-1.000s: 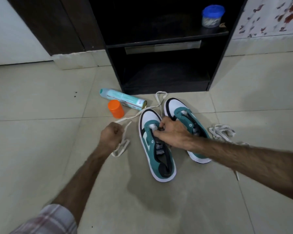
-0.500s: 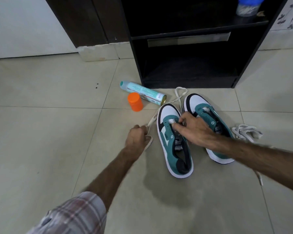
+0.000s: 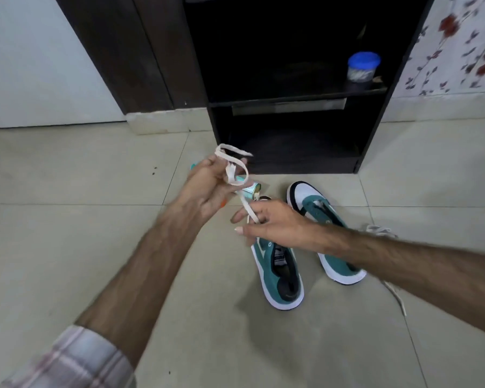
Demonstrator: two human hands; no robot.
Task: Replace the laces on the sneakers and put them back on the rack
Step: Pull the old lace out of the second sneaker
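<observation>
Nearest, the two teal sneakers stand side by side on the floor, the left sneaker (image 3: 277,270) and the right sneaker (image 3: 328,236), both without laces, and a second lace (image 3: 381,231) lies just right of them. Above them the left hand (image 3: 205,191) grips a loose bundle of the cream lace (image 3: 233,169), while the right hand (image 3: 272,222), fingers half straight, pinches its lower end; the loops could slip out or tangle, I think. Farther, the dark rack (image 3: 291,99) holds only a blue-lidded jar (image 3: 363,68), its contents unclear.

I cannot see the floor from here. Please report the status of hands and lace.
Left hand grips bunched lace. Right hand pinches its lower strand. Both sneakers on floor, unlaced. Rack unblocked.
</observation>
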